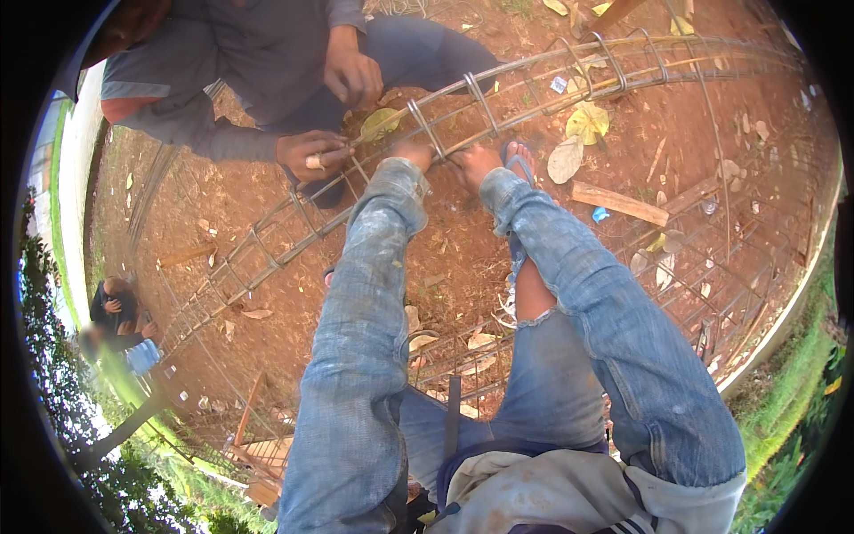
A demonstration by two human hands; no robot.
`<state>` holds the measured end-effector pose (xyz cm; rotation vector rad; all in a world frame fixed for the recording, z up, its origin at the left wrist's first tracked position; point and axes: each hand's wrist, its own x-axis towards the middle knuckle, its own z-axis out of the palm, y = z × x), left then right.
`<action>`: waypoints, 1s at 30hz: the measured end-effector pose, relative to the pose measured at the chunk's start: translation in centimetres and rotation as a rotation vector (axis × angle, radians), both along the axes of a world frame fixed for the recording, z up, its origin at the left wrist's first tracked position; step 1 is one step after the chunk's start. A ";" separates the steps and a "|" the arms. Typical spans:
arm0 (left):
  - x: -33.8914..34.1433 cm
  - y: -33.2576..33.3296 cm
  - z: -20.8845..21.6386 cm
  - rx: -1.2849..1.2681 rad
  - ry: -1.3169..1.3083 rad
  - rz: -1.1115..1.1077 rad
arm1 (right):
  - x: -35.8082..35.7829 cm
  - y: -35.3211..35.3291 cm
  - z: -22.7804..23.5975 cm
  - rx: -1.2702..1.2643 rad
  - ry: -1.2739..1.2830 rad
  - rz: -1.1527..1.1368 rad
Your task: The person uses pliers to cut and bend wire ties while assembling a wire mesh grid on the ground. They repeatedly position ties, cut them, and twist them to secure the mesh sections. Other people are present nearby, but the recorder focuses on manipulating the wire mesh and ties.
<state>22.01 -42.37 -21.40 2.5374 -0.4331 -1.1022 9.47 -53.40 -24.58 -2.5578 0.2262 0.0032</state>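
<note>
A long rebar cage (294, 248), thin steel bars joined by square stirrups, curves across the view above reddish soil. Both my arms, in faded denim sleeves, reach forward to its middle. My left hand (411, 153) is closed at the near bars beside a stirrup (425, 127). Just to its right, my right hand (476, 165) is closed with fingertips against the lower bar; anything small between them is hidden. Across from me a co-worker's ringed hand (313, 157) touches the cage left of my hands. That person's other hand (354, 78) hangs near the knee.
Wire mesh or further bars (738, 254) lie at the right and beneath my legs. A wooden piece (620, 203) and dry leaves (565, 160) litter the soil. Another person (114, 303) sits far left near a blue container (142, 357). A pale wall (82, 160) edges the left.
</note>
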 end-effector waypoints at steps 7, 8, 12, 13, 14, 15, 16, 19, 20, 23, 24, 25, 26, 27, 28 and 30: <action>-1.9 -1.4 0.9 -0.176 0.063 0.359 | -0.6 -1.0 -1.0 -0.010 -0.079 -0.012; -2.7 -1.2 1.7 -0.235 0.006 0.355 | -0.4 -0.9 -0.3 0.016 -0.077 -0.011; -3.2 -0.3 0.9 -0.443 -0.104 0.430 | -0.2 -0.3 1.7 0.070 -0.087 -0.007; -3.7 -0.4 1.1 -0.514 -0.119 0.453 | -0.4 -0.4 1.6 0.070 -0.084 -0.016; -4.4 -0.3 1.3 -0.584 -0.133 0.476 | -0.6 -0.5 1.4 0.085 -0.073 -0.018; -5.3 -0.2 1.6 -0.653 -0.147 0.498 | -0.7 -0.6 1.2 0.101 -0.063 -0.021; -6.1 0.0 1.9 -0.722 -0.206 0.464 | -0.6 -0.6 1.2 0.117 -0.058 -0.028; -8.3 0.9 2.7 -0.809 -0.367 0.322 | -0.5 -0.6 1.6 0.157 0.019 -0.060; -9.2 1.0 3.2 -0.727 -0.513 0.148 | -0.6 -0.8 1.4 0.134 0.041 -0.041; -10.9 1.5 4.3 -0.566 -0.741 -0.153 | -0.9 -0.7 1.7 0.177 0.044 -0.040; -11.0 1.7 4.5 -0.588 -0.684 -0.107 | -1.5 -0.3 2.0 0.264 0.006 -0.083; -11.2 1.6 4.4 -0.618 -0.623 -0.060 | -2.1 -0.3 2.6 0.341 -0.028 -0.130; -11.2 1.6 4.4 -0.654 -0.569 0.003 | -2.4 -0.2 3.1 0.382 0.005 -0.177; -11.3 1.6 4.4 -0.688 -0.512 0.066 | -2.5 -0.1 3.7 0.423 0.039 -0.223; -11.5 1.8 4.3 -0.717 -0.453 0.130 | -2.6 0.2 4.1 0.467 0.077 -0.269; -11.4 1.7 4.0 -0.666 -0.505 0.059 | -2.5 0.3 4.5 0.666 0.176 -0.434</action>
